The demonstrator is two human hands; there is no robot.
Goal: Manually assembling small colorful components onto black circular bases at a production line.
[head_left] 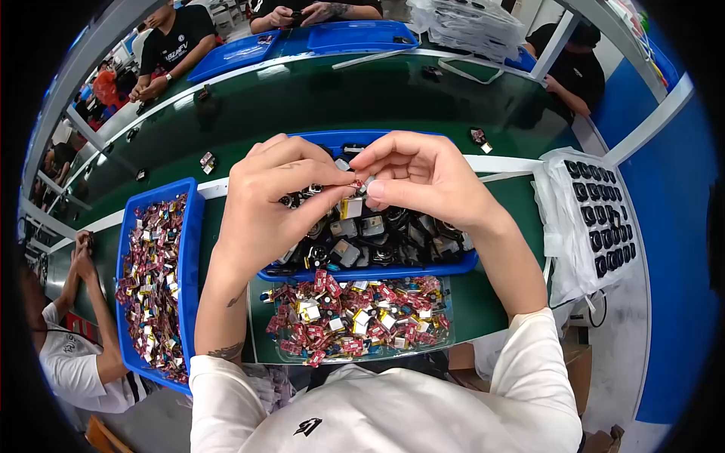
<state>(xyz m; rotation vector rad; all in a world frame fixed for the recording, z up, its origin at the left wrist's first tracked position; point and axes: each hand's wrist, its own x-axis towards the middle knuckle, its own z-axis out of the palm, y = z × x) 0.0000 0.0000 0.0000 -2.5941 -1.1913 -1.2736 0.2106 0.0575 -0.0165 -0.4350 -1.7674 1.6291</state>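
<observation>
My left hand (283, 189) and my right hand (434, 180) meet above a blue tray (370, 272). The left thumb and fingertips pinch a small red circuit board (357, 183), mostly hidden by the fingers. Just below the fingertips shows a white-and-yellow battery (350, 208), which seems to belong to the board. Between the right thumb and index finger is a small grey part (367, 186), touching or very close to the board; its kind is unclear. Black plastic housings (374, 225), several with pale clear pieces, fill the tray beneath.
Nearest me lies a clear tray heaped with red boards and batteries (361, 323). A long blue bin (194, 249) on the left holds more. Black parts in a white tray (604, 215) stand at right. Beyond runs a green conveyor belt (302, 98) carrying scattered pieces; other people work around it.
</observation>
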